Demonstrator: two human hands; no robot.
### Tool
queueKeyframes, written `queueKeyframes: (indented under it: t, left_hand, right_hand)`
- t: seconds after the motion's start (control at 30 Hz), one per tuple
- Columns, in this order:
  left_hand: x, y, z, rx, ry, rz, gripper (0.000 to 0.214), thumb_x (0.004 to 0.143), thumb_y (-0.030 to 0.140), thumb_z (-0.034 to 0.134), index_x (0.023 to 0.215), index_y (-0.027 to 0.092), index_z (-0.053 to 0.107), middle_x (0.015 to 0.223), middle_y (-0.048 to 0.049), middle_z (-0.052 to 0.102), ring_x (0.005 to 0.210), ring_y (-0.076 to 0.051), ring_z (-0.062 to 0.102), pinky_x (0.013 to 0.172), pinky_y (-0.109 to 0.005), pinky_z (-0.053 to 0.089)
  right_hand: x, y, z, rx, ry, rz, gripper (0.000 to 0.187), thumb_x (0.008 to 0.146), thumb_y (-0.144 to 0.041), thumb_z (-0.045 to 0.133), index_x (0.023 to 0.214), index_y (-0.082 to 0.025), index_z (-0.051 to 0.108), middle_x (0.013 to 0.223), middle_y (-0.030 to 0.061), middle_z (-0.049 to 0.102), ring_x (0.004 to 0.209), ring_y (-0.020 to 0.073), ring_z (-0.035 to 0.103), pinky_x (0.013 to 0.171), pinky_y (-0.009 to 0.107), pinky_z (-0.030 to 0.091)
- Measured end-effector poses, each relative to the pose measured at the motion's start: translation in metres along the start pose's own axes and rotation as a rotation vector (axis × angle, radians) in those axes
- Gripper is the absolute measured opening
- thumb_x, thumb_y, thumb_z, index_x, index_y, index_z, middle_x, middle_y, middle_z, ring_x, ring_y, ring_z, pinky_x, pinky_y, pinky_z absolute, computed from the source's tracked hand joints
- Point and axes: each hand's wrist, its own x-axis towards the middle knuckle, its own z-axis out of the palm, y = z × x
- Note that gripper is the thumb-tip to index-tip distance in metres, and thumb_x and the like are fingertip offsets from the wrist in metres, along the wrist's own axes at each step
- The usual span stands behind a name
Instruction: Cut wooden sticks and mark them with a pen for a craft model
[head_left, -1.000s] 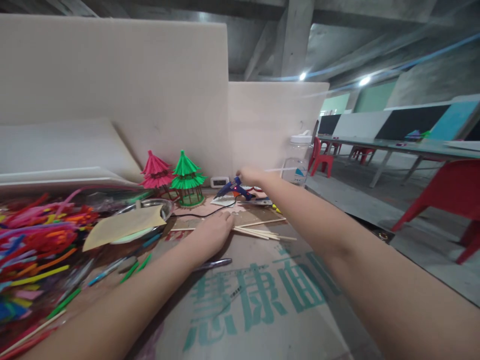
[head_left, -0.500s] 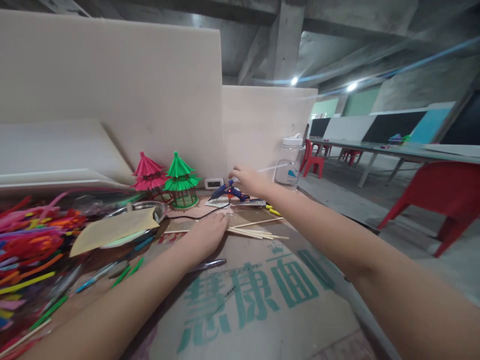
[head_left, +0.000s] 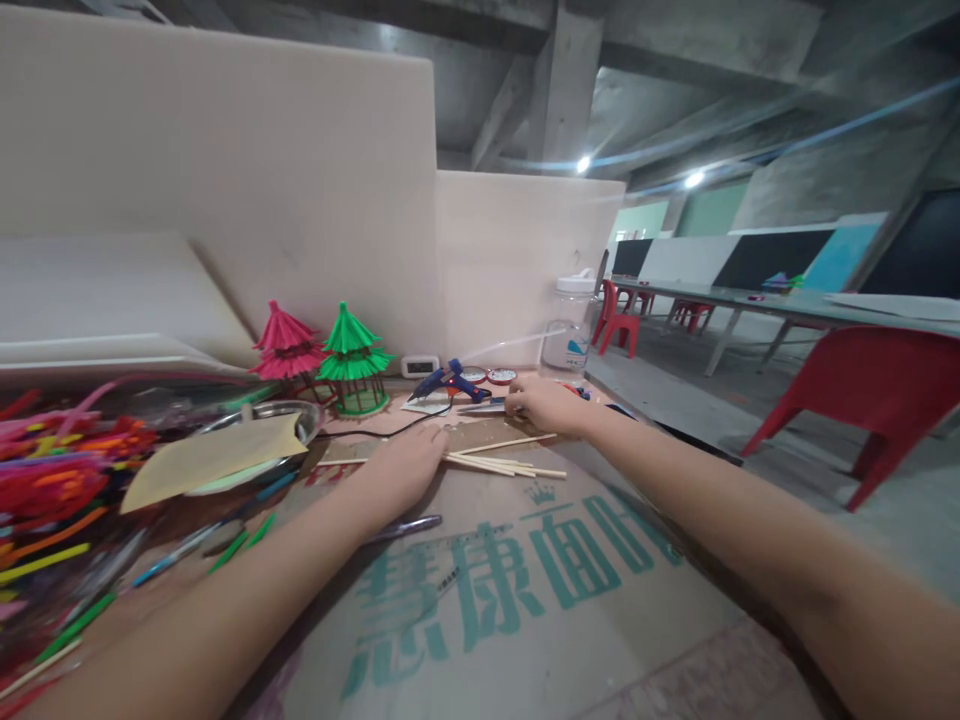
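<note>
My left hand (head_left: 412, 458) rests palm down on the cardboard, its fingers closed over the gathered ends of several thin wooden sticks (head_left: 510, 465), which fan out to the right. My right hand (head_left: 551, 403) is low at the back of the work surface, fingers curled. A pointed metal tool (head_left: 481, 408) shows just left of its fingertips; the rest is hidden by the hand, so what the fingers grip is unclear. A blue hot glue gun (head_left: 450, 382) stands between the hands, nozzle to the left, with a small red light on it.
Pink (head_left: 285, 345) and green (head_left: 349, 350) pagoda models stand at the back beside a small white digital display (head_left: 419, 367). A clear water bottle (head_left: 568, 325) is behind my right hand. Colourful pipe cleaners (head_left: 60, 470) and a metal bowl (head_left: 309, 420) lie left; a pen (head_left: 405, 528) lies nearer.
My right hand has come down from above the glue gun to the right, covering the yellow parts seen there before. Two round red-rimmed items show behind. My left hand stays on the sticks.
</note>
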Motion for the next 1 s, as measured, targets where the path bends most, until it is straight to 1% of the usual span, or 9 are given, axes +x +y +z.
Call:
queueKeyframes:
  t: [0.13, 0.23, 0.4, 0.47, 0.57, 0.7, 0.77, 0.87, 1.0]
  left_hand:
    - [0.001, 0.001, -0.002, 0.002, -0.018, -0.015, 0.027, 0.097, 0.007, 0.038, 0.109, 0.012, 0.062, 0.13, -0.0181, 0.064, 0.126, -0.026, 0.058, 0.108, -0.043, 0.047]
    - [0.002, 0.002, -0.003, 0.004, -0.024, -0.019, 0.026, 0.096, 0.007, 0.039, 0.108, 0.013, 0.062, 0.129, -0.0175, 0.065, 0.125, -0.026, 0.059, 0.108, -0.042, 0.046]
    - [0.002, 0.002, -0.003, 0.008, -0.028, -0.023, 0.025, 0.097, 0.009, 0.041, 0.108, 0.014, 0.062, 0.122, -0.0155, 0.067, 0.121, -0.025, 0.061, 0.106, -0.041, 0.047]
    - [0.002, 0.002, -0.003, 0.011, -0.03, -0.025, 0.025, 0.097, 0.009, 0.041, 0.106, 0.014, 0.063, 0.12, -0.0154, 0.068, 0.119, -0.026, 0.061, 0.105, -0.042, 0.047]
    - [0.003, 0.003, -0.004, 0.017, -0.029, -0.025, 0.026, 0.096, 0.009, 0.041, 0.108, 0.014, 0.063, 0.123, -0.0155, 0.067, 0.12, -0.025, 0.061, 0.106, -0.04, 0.047]
    - [0.003, 0.001, -0.003, 0.018, -0.016, -0.013, 0.028, 0.096, 0.009, 0.041, 0.112, 0.014, 0.063, 0.125, -0.0152, 0.067, 0.121, -0.024, 0.06, 0.107, -0.039, 0.046]
    - [0.003, 0.0, -0.001, 0.012, -0.002, -0.002, 0.029, 0.097, 0.009, 0.04, 0.113, 0.013, 0.063, 0.126, -0.016, 0.066, 0.123, -0.025, 0.059, 0.108, -0.04, 0.046]
    - [0.003, -0.002, 0.002, 0.006, 0.018, 0.016, 0.028, 0.096, 0.008, 0.04, 0.111, 0.013, 0.063, 0.127, -0.017, 0.065, 0.126, -0.026, 0.057, 0.109, -0.042, 0.045]
    - [0.003, -0.003, 0.003, 0.006, 0.029, 0.023, 0.026, 0.096, 0.008, 0.04, 0.105, 0.015, 0.063, 0.121, -0.0165, 0.067, 0.122, -0.026, 0.06, 0.107, -0.042, 0.047]
  right_hand:
    - [0.0, -0.01, 0.001, -0.144, -0.027, -0.073, 0.025, 0.093, -0.018, 0.06, 0.111, -0.021, 0.076, 0.114, 0.0139, 0.067, 0.108, 0.026, 0.059, 0.09, 0.035, 0.036]
    - [0.002, -0.015, 0.0, -0.245, -0.04, -0.093, 0.027, 0.094, -0.017, 0.059, 0.116, -0.021, 0.074, 0.119, 0.0157, 0.067, 0.108, 0.0283, 0.059, 0.092, 0.04, 0.035]
    - [0.013, -0.023, 0.001, -0.365, -0.064, -0.063, 0.023, 0.093, -0.012, 0.056, 0.099, -0.012, 0.077, 0.113, 0.02, 0.069, 0.103, 0.0303, 0.061, 0.085, 0.04, 0.037]
    - [0.017, -0.026, 0.001, -0.388, -0.072, -0.076, 0.024, 0.094, -0.012, 0.054, 0.098, -0.011, 0.077, 0.114, 0.0207, 0.069, 0.102, 0.0302, 0.061, 0.084, 0.041, 0.037]
    - [0.02, -0.026, -0.001, -0.393, -0.082, -0.121, 0.026, 0.095, -0.015, 0.052, 0.1, -0.013, 0.077, 0.119, 0.0193, 0.068, 0.106, 0.0291, 0.06, 0.087, 0.041, 0.037]
    - [0.017, -0.016, -0.008, -0.369, -0.09, -0.129, 0.03, 0.097, -0.029, 0.052, 0.103, -0.016, 0.078, 0.127, 0.018, 0.064, 0.11, 0.0292, 0.059, 0.092, 0.041, 0.037]
    - [0.015, -0.01, -0.011, -0.356, -0.116, -0.119, 0.029, 0.096, -0.033, 0.054, 0.103, -0.017, 0.078, 0.124, 0.0166, 0.066, 0.107, 0.0282, 0.06, 0.091, 0.039, 0.04]
    - [0.015, -0.005, -0.013, -0.355, -0.166, -0.118, 0.025, 0.094, -0.032, 0.058, 0.1, -0.015, 0.075, 0.113, 0.014, 0.069, 0.104, 0.0263, 0.063, 0.093, 0.039, 0.043]
    - [0.016, -0.008, -0.013, -0.369, -0.165, -0.117, 0.035, 0.097, -0.041, 0.061, 0.119, -0.015, 0.064, 0.123, 0.0104, 0.064, 0.11, 0.0252, 0.062, 0.097, 0.048, 0.048]
